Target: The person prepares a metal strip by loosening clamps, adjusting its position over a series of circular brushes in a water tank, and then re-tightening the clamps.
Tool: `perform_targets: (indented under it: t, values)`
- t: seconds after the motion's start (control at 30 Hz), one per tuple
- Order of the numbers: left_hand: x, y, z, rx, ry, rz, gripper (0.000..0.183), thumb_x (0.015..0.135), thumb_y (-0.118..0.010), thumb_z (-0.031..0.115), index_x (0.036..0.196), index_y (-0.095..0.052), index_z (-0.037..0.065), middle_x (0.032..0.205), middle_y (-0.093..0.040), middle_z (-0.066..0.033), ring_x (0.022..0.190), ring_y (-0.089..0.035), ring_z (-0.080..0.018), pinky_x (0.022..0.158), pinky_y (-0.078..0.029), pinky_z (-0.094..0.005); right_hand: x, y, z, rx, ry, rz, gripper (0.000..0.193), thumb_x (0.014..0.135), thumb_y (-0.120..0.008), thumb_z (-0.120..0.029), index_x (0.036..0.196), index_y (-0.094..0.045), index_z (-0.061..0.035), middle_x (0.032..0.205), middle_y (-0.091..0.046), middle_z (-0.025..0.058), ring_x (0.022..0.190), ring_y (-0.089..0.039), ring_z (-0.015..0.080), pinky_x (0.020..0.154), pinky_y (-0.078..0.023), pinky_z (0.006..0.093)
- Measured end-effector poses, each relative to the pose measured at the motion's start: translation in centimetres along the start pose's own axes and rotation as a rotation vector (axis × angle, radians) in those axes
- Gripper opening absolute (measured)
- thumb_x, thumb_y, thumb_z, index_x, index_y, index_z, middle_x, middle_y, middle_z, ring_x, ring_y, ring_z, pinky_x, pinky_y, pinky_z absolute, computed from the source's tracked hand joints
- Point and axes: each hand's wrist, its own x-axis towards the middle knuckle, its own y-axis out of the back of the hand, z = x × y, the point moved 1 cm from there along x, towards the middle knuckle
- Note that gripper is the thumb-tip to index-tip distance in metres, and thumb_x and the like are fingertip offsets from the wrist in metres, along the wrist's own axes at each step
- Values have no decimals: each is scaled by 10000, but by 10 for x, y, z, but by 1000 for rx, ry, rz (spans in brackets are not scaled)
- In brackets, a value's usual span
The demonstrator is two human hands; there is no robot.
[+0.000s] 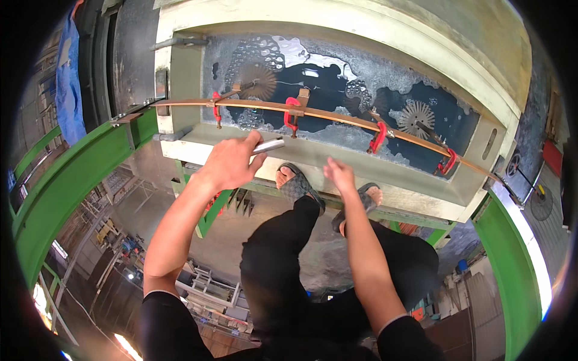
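Holding a short silver tube [268,145], the left hand [227,163] had its grip clamped around an end of it, on the near side of a copper bar [253,104] and near the 2nd of 4 red clamps [288,118]. The right hand [341,174] was blurred near the sandals [295,189]; I could not tell whether its grip was apart or together. The bar spanned a pale-rimmed tank [301,12] of dark liquid [337,90], where fan-like discs [416,118] showed.
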Motion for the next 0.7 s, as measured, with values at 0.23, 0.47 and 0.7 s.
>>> perform_targets:
  t: [0.23, 0.47, 0.7]
  values:
    - [-45, 7, -3, -12, 69, -15, 274, 906, -642, 199, 1097, -541, 30, 758, -664, -222, 781, -647, -447, 722, -495, -527, 24, -83, -69, -446, 398, -156, 396, 939, -639, -268, 1218, -656, 14, 1011, -730, 123, 896, -696, 206, 841, -534, 334]
    - [51, -89, -84, 81, 92, -104, 335, 947, -578, 358, 1128, -615, 79, 821, -684, -221, 853, -659, -427, 781, -504, -524, 76, -112, -81, -347, 438, -269, 310, 921, -689, -267, 1078, -713, -1, 859, -740, 96, 759, -687, 160, 732, -534, 317]
    - [103, -139, -84, -29, 20, -267, 407, 954, -548, 394, 1206, -617, 81, 922, -698, -235, 922, -668, -415, 837, -518, -515, 62, -109, -86, -312, 332, -227, 286, 948, -685, -275, 1059, -727, -15, 835, -715, 14, 740, -618, 75, 701, -516, 264]
